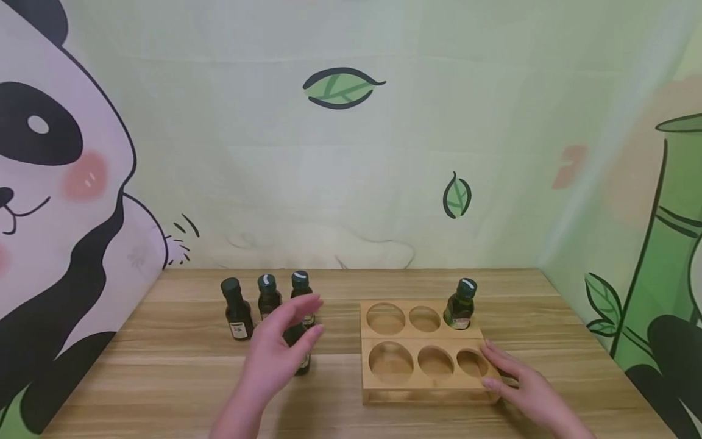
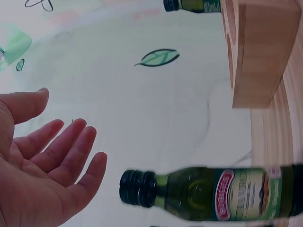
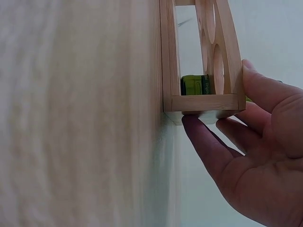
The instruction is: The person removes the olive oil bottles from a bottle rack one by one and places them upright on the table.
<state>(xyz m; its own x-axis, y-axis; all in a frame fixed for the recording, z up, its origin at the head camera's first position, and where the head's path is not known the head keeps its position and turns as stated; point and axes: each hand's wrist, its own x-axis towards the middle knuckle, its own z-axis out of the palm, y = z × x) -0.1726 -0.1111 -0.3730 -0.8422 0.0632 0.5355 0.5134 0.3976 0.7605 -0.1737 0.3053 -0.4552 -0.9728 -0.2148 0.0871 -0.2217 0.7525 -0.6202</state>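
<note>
My left hand (image 1: 276,342) is raised beside a small dark-green bottle (image 1: 303,364), with its thumb and fingers apart and nothing between them. In the left wrist view that bottle (image 2: 189,193) shows a black cap and an oil-type label, just apart from the fingers. My right hand (image 1: 523,387) holds the right end of a two-tier wooden rack (image 1: 428,334), its thumb and fingers against the end piece (image 3: 206,102). One green bottle (image 1: 459,308) stands upright in the rack's back right hole. The rack's other holes hold nothing.
Behind my left hand stand more dark bottles: one at the left (image 1: 239,317), one in the middle (image 1: 269,296) and one at the right (image 1: 300,282), the latter two partly hidden. A printed cloth backdrop (image 1: 351,183) rises at the back edge of the wood-grain table (image 1: 164,378).
</note>
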